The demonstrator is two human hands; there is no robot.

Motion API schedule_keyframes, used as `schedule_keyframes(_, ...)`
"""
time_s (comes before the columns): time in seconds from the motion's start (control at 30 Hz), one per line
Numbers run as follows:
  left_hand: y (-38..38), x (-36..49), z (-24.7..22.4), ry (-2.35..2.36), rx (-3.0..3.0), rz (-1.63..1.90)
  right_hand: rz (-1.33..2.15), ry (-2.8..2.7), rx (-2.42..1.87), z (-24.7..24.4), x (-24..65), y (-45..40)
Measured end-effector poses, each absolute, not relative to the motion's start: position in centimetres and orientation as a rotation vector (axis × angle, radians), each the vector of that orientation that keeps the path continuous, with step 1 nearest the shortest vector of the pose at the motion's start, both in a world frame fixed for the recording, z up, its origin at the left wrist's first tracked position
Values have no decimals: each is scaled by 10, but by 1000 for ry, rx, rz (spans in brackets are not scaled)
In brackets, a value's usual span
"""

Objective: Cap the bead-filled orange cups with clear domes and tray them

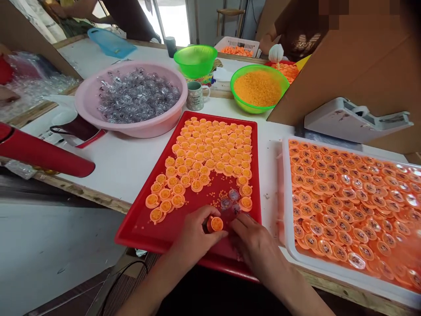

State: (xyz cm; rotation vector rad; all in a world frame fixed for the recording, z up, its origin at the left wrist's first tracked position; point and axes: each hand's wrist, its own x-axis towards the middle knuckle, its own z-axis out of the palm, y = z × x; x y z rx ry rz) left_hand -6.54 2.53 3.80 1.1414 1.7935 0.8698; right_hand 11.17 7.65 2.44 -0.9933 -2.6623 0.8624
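Observation:
Over the front of a red tray (194, 221), my left hand (200, 230) pinches a small orange cup-shaped piece (216, 224) with orange bits inside. Close beside it, my right hand (251, 235) has its fingers bent down by several clear plastic caps (234, 195); whether they grip one is hidden. Loose orange bits (215, 197) lie scattered around the caps. Rows of similar orange cup pieces (210, 145), filled with orange bits, cover the far and left parts of the tray.
A pink basin (83, 103) of clear caps stands back left, near a mug (195, 96). A green bowl (241, 103) holds orange bits. On the right, a white tray (289, 228) carries capped orange pieces below a tape dispenser (338, 116). A red cylinder (49, 153) juts in from the left.

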Motion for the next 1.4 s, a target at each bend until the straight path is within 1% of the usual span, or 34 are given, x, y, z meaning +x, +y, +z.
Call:
schedule_keyframes(0.1,26,-67,42,1659,1011,904,1176,-2452,-1048,33,113,81)
schedule_keyframes(0.23,27,-72,51,1488,861,909,1599,-1908,-1204,35,112,84)
schedule_keyframes(0.33,28,-76,54,1448,792,910,1833,-1533,-1199,35,110,84)
schedule_keyframes(0.43,28,-77,53,1448,747,950,1953,-1414,-1172,36,108,81)
schedule_keyframes(0.73,28,-75,53,1353,644,1016,2122,-1076,-990,27,105,77)
schedule_keyframes(0.93,28,-74,48,1312,632,1024,2140,-1116,-1023,22,105,75)
schedule_keyframes(1.23,30,-74,48,1212,528,1052,1943,-1259,-1167,25,94,78)
schedule_keyframes(1.4,26,-70,36,1209,570,1094,1875,-1289,-1188,21,90,78)
